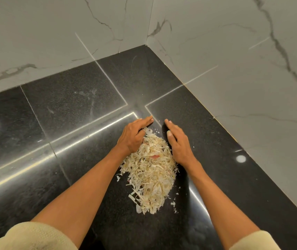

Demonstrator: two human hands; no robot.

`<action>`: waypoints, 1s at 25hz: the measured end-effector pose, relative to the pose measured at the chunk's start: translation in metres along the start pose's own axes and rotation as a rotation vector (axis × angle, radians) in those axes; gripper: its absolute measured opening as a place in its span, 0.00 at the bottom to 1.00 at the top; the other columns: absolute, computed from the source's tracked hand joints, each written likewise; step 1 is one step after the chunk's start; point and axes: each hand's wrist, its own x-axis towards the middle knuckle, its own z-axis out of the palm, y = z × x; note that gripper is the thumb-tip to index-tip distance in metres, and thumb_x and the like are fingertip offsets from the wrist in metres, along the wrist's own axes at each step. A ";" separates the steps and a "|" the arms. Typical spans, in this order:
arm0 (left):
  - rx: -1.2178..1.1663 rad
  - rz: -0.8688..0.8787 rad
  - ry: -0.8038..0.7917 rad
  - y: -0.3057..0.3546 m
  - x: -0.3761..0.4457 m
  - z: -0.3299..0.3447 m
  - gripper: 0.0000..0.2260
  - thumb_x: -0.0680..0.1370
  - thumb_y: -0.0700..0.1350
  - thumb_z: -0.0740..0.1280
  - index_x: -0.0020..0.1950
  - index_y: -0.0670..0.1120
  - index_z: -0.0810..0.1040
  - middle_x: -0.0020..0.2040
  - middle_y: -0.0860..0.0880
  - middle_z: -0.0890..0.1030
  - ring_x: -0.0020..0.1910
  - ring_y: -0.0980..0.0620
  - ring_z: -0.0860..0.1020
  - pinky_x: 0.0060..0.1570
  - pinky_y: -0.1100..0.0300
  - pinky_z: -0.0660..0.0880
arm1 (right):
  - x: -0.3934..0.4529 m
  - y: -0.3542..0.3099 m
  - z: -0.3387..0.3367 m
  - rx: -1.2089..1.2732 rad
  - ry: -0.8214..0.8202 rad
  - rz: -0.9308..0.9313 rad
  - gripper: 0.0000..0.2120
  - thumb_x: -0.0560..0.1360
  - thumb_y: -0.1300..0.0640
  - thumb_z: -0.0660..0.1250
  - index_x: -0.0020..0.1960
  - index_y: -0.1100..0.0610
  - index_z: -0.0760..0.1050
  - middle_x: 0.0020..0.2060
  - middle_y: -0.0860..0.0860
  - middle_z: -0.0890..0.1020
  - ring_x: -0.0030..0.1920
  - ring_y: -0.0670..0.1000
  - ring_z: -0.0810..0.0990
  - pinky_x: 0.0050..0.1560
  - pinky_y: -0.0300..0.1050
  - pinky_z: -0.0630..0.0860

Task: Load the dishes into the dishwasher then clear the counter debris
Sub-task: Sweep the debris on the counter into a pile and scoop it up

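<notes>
Head cam, looking straight down at a glossy black granite desk (82, 98) tucked into a corner of white marble-look wall tiles (234, 51).

Both hands are down on the desk, either side of a heap of pale shredded peelings (151, 170), papery cream and tan strips with one small pinkish bit near the top.

The left hand (135, 134) sits on the left edge of the heap's far end. Its fingers (146, 120) reach forward, mostly straight and close together, tips on the desk just past the heap; the inner ones dip into the scraps, and I can't tell if they've actually got hold of any.

The right hand (178, 143) is on the right edge, palm turned in toward the heap, fingers (169, 123) straight and together, thumb lying alongside, holding nothing. The two sets of fingertips nearly meet beyond the far end of the heap, with a small gap between them, so the hands make a wedge around it.

Most of the heap lies behind the fingers, between the wrists and forearms, trailing back toward the person. A few loose flakes (173, 203) lie scattered just off its near right side.

Cream sleeves (35, 237) are pushed up both arms at the bottom corners. Ceiling lights reflect as bright streaks and spots on the granite.
</notes>
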 end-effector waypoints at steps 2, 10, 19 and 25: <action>-0.019 0.006 -0.022 0.004 -0.009 0.001 0.25 0.76 0.42 0.56 0.73 0.47 0.73 0.67 0.51 0.79 0.64 0.52 0.77 0.68 0.48 0.71 | -0.019 -0.008 0.012 0.051 -0.013 -0.024 0.26 0.83 0.45 0.51 0.78 0.53 0.63 0.76 0.49 0.68 0.75 0.44 0.65 0.75 0.49 0.62; -0.150 -0.090 -0.149 0.012 -0.055 -0.006 0.26 0.75 0.44 0.56 0.74 0.48 0.73 0.65 0.48 0.80 0.64 0.57 0.78 0.62 0.51 0.76 | -0.061 -0.030 0.038 0.363 0.003 0.055 0.19 0.85 0.51 0.55 0.76 0.48 0.67 0.70 0.53 0.72 0.52 0.47 0.84 0.48 0.49 0.83; -0.378 -0.173 -0.223 0.019 -0.078 -0.026 0.30 0.73 0.37 0.57 0.75 0.47 0.69 0.67 0.49 0.78 0.69 0.51 0.75 0.69 0.43 0.70 | -0.097 -0.040 0.016 0.232 0.142 0.178 0.25 0.81 0.40 0.55 0.74 0.48 0.70 0.70 0.46 0.76 0.69 0.40 0.73 0.69 0.44 0.70; -0.456 -0.176 -0.084 0.021 -0.117 -0.031 0.25 0.77 0.41 0.59 0.75 0.44 0.69 0.74 0.50 0.71 0.75 0.54 0.66 0.76 0.46 0.62 | -0.186 -0.026 0.029 0.168 0.456 0.290 0.25 0.81 0.44 0.56 0.74 0.53 0.70 0.71 0.47 0.74 0.72 0.44 0.69 0.72 0.52 0.69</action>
